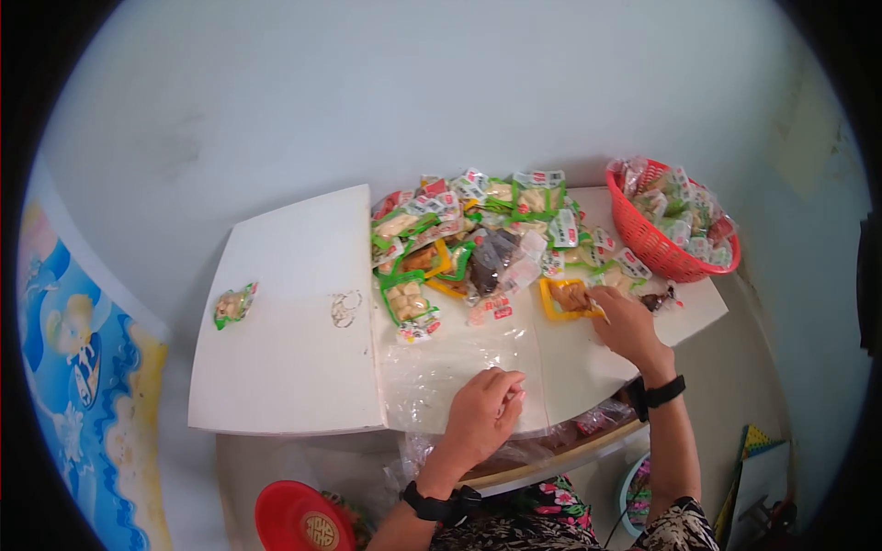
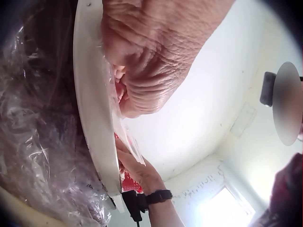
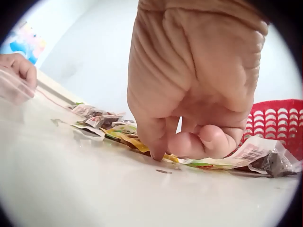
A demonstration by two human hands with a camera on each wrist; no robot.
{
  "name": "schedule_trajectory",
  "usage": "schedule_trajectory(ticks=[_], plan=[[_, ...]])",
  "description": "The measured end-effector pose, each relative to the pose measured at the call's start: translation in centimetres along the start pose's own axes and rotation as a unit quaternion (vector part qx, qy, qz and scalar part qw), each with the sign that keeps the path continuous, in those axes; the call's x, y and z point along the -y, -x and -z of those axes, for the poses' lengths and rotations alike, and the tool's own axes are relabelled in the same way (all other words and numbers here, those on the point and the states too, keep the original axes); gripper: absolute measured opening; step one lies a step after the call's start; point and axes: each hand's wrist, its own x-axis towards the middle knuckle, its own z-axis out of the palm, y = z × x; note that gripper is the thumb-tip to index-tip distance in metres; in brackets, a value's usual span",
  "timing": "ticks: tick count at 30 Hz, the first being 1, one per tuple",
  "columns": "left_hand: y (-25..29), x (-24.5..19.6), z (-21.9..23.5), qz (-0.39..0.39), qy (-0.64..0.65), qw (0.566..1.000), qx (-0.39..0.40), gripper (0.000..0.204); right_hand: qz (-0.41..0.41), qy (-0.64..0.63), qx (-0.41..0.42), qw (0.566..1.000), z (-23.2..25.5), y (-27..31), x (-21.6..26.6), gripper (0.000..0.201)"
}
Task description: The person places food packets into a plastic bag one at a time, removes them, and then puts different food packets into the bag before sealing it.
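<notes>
Toward the right of the table in the head view, a yellow-edged packet [image 1: 571,299] with brown food lies flat. My right hand [image 1: 632,332] pinches its right end; in the right wrist view this hand [image 3: 194,85] has its thumb and fingertips down at the yellow edge [image 3: 171,158]. Near the table's front edge my left hand [image 1: 482,411] has curled fingers, closed on a clear plastic bag [image 1: 450,372] spread on the tabletop. The left wrist view shows the left hand [image 2: 147,56] with plastic film [image 2: 130,142] hanging by its fingers.
Green, yellow and clear food packets [image 1: 487,230] pile at the back. A red basket [image 1: 657,243] of packets stands back right, with a dark packet [image 1: 657,299] before it. One green packet [image 1: 234,306] lies far left. Below the table are plastic bags [image 2: 42,142] and a red basin [image 1: 285,519].
</notes>
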Motion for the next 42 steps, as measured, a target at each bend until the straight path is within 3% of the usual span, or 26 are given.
schedule_trajectory(ticks=[1,7,10,13,16,18,22,25,29,32,36,37,42], plan=[[0.1,0.2,0.0,-0.007,-0.008,1.000,0.003,0.022,0.042,0.029,-0.046,0.998,-0.5,0.4,0.2,0.045],[0.1,0.3,-0.1,-0.025,-0.019,0.999,-0.004,0.021,0.051,-0.006,-0.064,0.997,-1.4,1.1,0.5,0.041],[0.1,-0.1,0.2,0.000,-0.010,1.000,0.019,0.023,0.042,0.057,-0.052,0.996,-1.9,0.7,0.8,0.032],[0.1,0.6,-0.1,-0.043,-0.019,0.999,-0.010,0.020,0.048,0.143,-0.051,0.987,-2.4,0.2,1.1,0.018],[0.3,0.6,-0.2,-0.042,-0.014,0.999,-0.013,0.019,0.028,0.192,-0.085,0.977,-2.7,0.1,0.9,0.010],[0.3,0.6,0.0,-0.040,-0.023,0.999,-0.023,0.019,0.064,0.169,-0.166,0.969,-2.9,0.3,-0.4,0.008],[0.3,-0.7,-0.3,0.005,-0.040,0.998,-0.047,0.023,0.034,0.020,-0.293,0.955,-1.1,2.2,0.5,0.008],[-0.4,-2.5,-0.9,0.016,-0.115,0.991,-0.063,0.039,-0.054,-0.048,-0.289,0.954,0.3,5.0,1.8,0.009],[-1.1,-3.6,-2.5,-0.012,-0.251,0.967,-0.042,0.049,-0.122,-0.188,-0.256,0.940,0.0,8.5,1.8,0.011],[-1.4,-3.5,-3.6,-0.020,-0.301,0.953,-0.022,0.043,-0.160,-0.295,-0.230,0.914,-1.5,10.3,1.3,0.012],[-1.4,-2.4,-3.6,-0.004,-0.292,0.956,0.006,0.029,-0.207,-0.467,-0.177,0.841,-1.2,12.2,2.2,0.021],[-1.3,-2.3,-3.2,-0.003,-0.274,0.962,0.012,0.025,-0.204,-0.493,-0.159,0.831,-1.3,12.8,2.2,0.031],[-0.8,-2.2,-1.6,0.051,-0.173,0.983,0.035,0.014,-0.214,-0.507,-0.106,0.828,-2.1,14.7,2.4,0.034]])
